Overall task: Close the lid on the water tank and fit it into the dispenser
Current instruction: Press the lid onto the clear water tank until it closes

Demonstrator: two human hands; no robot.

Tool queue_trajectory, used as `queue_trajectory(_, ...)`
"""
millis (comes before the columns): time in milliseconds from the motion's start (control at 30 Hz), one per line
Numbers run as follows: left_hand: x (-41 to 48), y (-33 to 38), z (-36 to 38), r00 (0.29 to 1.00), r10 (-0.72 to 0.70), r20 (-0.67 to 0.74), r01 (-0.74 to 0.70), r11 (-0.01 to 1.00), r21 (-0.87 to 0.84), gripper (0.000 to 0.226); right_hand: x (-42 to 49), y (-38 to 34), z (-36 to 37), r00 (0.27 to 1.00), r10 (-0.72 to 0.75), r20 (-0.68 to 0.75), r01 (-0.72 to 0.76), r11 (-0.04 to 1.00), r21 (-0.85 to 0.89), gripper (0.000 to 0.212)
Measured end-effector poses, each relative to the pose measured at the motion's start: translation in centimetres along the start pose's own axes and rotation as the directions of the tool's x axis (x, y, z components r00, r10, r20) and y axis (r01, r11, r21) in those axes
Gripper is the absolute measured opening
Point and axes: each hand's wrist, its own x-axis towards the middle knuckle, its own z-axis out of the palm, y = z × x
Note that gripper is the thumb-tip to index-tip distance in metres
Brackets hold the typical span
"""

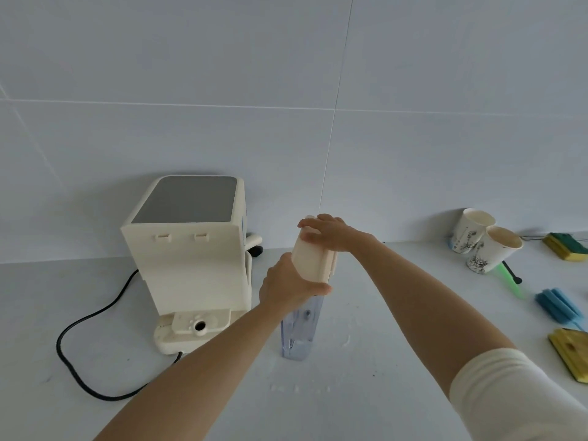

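Observation:
The clear water tank (299, 329) stands upright on the white counter, just right of the cream dispenser (191, 265). A cream lid (313, 259) sits on top of the tank. My left hand (286, 284) grips the near end of the lid and the tank's upper edge. My right hand (331, 233) rests palm down on the far end of the lid. The dispenser shows its back, with an empty base slot and a round port (200, 326) at the bottom.
A black power cord (82, 329) loops on the counter left of the dispenser. At the right stand two paper cups (483, 243), with green-yellow sponges (569, 249), a blue sponge brush (560, 305), a green stick (510, 280) and another yellow sponge (572, 358).

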Motion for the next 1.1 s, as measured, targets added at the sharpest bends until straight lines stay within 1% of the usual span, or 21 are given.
queue_trajectory(133,0.4,0.1,-1.1,0.999,0.027,0.041,-0.027,1.0,0.013,0.082,-0.4,0.9,-0.2,0.998,0.047,-0.04,-0.046,0.999,0.028,0.042)
queue_trajectory(233,0.7,0.1,-2.0,0.997,0.04,0.067,-0.044,0.998,0.051,0.075,-0.8,1.9,-0.4,0.994,0.092,-0.062,-0.089,0.994,0.058,0.044)
queue_trajectory(300,1.1,0.0,-2.5,0.994,0.052,0.093,-0.059,0.996,0.07,0.075,-1.1,2.6,-0.4,0.991,0.114,-0.075,-0.108,0.991,0.078,0.046)
queue_trajectory(433,1.9,0.0,-3.3,0.989,0.079,0.123,-0.089,0.993,0.074,0.067,-2.2,3.7,-0.2,0.982,0.147,-0.117,-0.129,0.98,0.15,0.049)
queue_trajectory(533,2.4,0.0,-4.0,0.983,0.114,0.146,-0.128,0.988,0.085,0.064,-3.2,4.6,0.1,0.971,0.176,-0.16,-0.128,0.953,0.273,0.05)
queue_trajectory(667,3.3,0.0,-4.7,0.968,0.149,0.2,-0.165,0.984,0.066,0.069,-4.8,5.9,0.7,0.956,0.224,-0.187,-0.137,0.91,0.392,0.054)
queue_trajectory(800,3.9,0.3,-5.0,0.95,0.184,0.253,-0.212,0.973,0.088,0.071,-6.6,6.9,1.4,0.943,0.261,-0.205,-0.131,0.86,0.492,0.057)
queue_trajectory(933,4.3,0.7,-5.2,0.928,0.207,0.309,-0.24,0.968,0.074,0.065,-8.2,6.9,2.3,0.921,0.31,-0.235,-0.142,0.83,0.539,0.06)
queue_trajectory(1100,4.4,0.6,-5.1,0.91,0.227,0.348,-0.242,0.97,-0.001,0.062,-9.9,6.6,3.2,0.899,0.349,-0.264,-0.147,0.81,0.568,0.06)
